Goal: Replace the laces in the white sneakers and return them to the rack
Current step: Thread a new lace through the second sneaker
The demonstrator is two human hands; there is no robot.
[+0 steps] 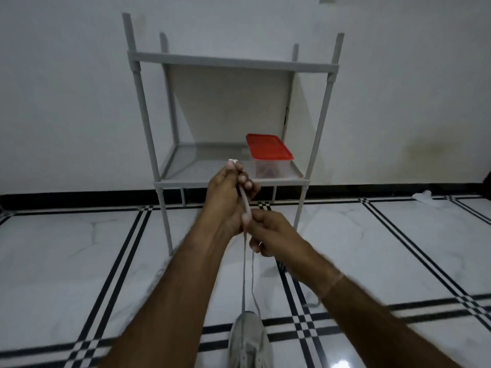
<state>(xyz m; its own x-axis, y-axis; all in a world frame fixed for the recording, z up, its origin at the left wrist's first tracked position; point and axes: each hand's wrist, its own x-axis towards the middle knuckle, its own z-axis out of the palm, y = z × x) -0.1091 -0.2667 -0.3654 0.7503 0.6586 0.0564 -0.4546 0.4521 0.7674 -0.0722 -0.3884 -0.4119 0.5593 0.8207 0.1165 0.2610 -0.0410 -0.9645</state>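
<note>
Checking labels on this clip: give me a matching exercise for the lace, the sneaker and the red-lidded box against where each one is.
Things:
1. lace
2. sneaker
3. red-lidded box

Places:
A. on the lower shelf of the rack
B. on the floor
C. held by the left hand and the right hand

Pairs: 1-C, 2-B, 3-A.

I see a grey 2-shelf rack (pixel 233 61) against a white wall (pixel 66 102), black skirting (pixel 79 199), and glossy white floor tiles (pixel 66 248) crossed by black stripes.
</note>
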